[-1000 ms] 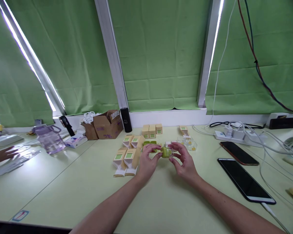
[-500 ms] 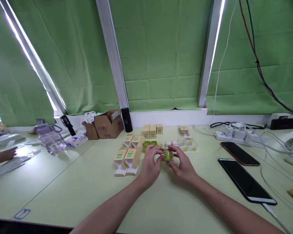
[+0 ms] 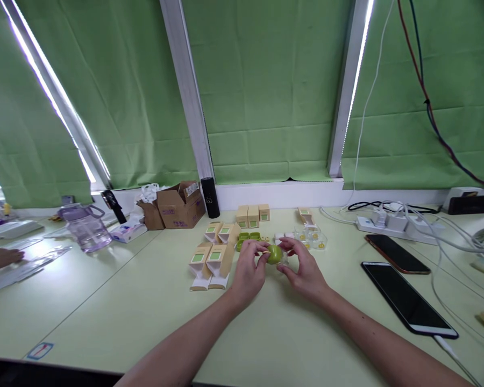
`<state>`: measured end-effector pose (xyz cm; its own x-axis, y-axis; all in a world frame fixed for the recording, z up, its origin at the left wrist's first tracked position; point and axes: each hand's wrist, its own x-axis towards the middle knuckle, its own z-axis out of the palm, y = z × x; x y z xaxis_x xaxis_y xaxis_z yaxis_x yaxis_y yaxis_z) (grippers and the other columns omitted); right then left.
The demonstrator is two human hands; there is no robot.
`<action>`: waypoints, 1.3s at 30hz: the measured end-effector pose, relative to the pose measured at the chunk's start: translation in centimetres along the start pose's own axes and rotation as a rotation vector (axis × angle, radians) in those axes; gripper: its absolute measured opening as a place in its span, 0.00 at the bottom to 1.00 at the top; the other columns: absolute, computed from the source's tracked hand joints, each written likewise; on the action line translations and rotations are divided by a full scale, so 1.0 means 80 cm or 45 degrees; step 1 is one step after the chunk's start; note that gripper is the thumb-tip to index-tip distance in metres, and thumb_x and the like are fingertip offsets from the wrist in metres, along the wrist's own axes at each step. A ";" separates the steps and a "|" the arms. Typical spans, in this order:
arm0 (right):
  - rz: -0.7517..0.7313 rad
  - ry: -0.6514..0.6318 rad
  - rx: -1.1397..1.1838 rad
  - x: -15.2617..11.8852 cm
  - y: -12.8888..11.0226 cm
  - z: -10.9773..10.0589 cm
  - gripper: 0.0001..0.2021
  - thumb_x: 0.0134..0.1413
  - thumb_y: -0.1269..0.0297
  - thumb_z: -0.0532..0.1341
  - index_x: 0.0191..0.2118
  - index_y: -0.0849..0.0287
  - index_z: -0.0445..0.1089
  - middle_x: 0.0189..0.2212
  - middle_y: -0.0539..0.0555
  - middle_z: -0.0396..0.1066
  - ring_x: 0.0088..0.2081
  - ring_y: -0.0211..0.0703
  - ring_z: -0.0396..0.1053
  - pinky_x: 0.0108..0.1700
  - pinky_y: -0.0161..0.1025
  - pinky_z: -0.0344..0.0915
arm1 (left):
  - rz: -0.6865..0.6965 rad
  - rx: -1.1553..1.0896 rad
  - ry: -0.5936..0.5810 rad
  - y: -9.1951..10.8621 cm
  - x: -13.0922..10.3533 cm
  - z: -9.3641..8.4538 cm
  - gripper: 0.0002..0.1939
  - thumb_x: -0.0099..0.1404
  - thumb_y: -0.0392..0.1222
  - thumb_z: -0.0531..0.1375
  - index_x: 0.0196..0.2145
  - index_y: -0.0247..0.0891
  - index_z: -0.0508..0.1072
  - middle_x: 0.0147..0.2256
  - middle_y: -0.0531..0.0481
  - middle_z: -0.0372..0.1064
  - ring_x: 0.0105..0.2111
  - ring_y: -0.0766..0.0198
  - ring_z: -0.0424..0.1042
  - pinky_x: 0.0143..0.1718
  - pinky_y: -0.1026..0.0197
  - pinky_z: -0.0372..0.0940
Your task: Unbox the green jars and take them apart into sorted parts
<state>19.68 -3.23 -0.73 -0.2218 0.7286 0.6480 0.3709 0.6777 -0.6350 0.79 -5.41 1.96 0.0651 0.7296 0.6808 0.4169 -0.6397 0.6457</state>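
Note:
Between my hands is a small rounded green piece, above the table. My left hand grips its left side with thumb and fingertips. The fingers of my right hand close on its right side, where a clear part shows. Open cream boxes with green labels stand to the left. Beyond my hands lie green cases, a white piece partly hidden by my fingers, and clear cups with yellow centres.
Small closed boxes and an open one stand behind. Phones and a power strip with cables lie right. A cardboard box, black cylinder and purple bottle stand left; another person's hand is far left.
The green piece has shifted slightly left and turned in my fingers. My right fingertips have moved a little on its clear side. The other person's hand at far left has moved slightly left.

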 end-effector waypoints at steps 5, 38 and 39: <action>0.032 0.003 -0.014 0.002 -0.001 -0.006 0.25 0.56 0.65 0.63 0.59 0.51 0.60 0.52 0.58 0.71 0.52 0.52 0.70 0.52 0.52 0.71 | -0.202 -0.208 0.112 -0.009 0.006 0.001 0.08 0.72 0.46 0.59 0.38 0.40 0.70 0.46 0.42 0.74 0.47 0.56 0.74 0.47 0.54 0.69; 0.704 -0.481 -1.273 0.043 0.027 -0.121 0.12 0.49 0.80 0.57 0.37 0.63 0.74 0.36 0.65 0.76 0.37 0.55 0.77 0.32 0.38 0.59 | -0.631 -0.658 0.341 -0.027 0.017 0.003 0.19 0.62 0.55 0.68 0.36 0.36 0.70 0.33 0.50 0.73 0.30 0.66 0.74 0.32 0.61 0.74; 0.709 -0.489 -1.269 0.043 0.028 -0.122 0.12 0.49 0.80 0.57 0.37 0.64 0.74 0.36 0.65 0.76 0.37 0.54 0.77 0.32 0.38 0.59 | -0.633 -0.664 0.335 -0.027 0.017 0.003 0.19 0.62 0.55 0.68 0.36 0.36 0.70 0.33 0.50 0.73 0.30 0.66 0.74 0.33 0.61 0.74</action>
<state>28.52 -0.15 4.18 -0.0013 0.9936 0.1129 0.9972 0.0097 -0.0743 0.20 -3.01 1.40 -0.2633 0.9215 0.2854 -0.1454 -0.3304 0.9326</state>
